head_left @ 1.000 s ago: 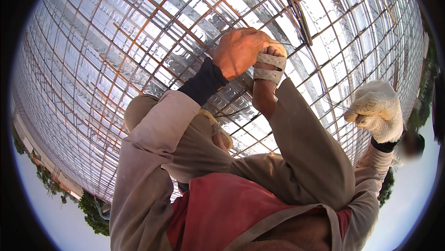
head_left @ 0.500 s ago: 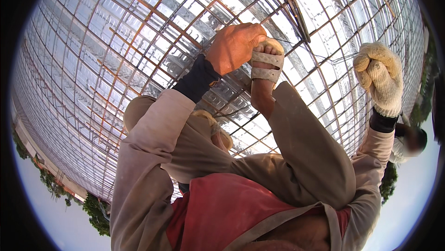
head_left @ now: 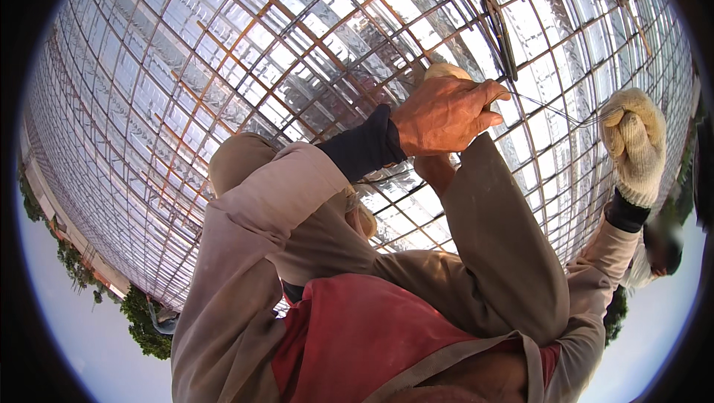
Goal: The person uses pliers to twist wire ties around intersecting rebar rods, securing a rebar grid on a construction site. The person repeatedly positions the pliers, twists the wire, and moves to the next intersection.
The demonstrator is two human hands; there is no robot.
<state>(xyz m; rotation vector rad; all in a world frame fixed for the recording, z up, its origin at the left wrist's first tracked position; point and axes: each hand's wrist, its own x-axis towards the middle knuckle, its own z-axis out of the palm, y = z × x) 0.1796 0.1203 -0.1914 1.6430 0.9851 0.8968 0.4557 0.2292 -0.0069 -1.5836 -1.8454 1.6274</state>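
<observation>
My bare left hand (head_left: 450,114), with a dark cuff at its wrist, is over my sandalled foot (head_left: 446,72) and hides most of it. Its thumb and forefinger point right with a small gap between them; nothing shows in that gap. At the right, my right hand (head_left: 634,142) wears a cream knitted glove and is closed on thin dark tie wire (head_left: 559,111). The wire runs left from the glove over the bars toward my left fingertips. Just beyond my left hand, dark long-handled pincers (head_left: 498,34) lie on the steel bar mesh (head_left: 297,23).
Shiny ribbed metal decking (head_left: 186,53) lies beneath the mesh. Loose rusty bar pieces rest at the far right. My bent legs (head_left: 506,209) fill the near middle. Another person (head_left: 654,250) is at the right edge, with trees (head_left: 141,321) beyond the deck's left edge.
My left hand has moved right and nearer, across the foot, and its thumb and forefinger have come apart. My gloved right hand is slightly right and lower, still holding the wire.
</observation>
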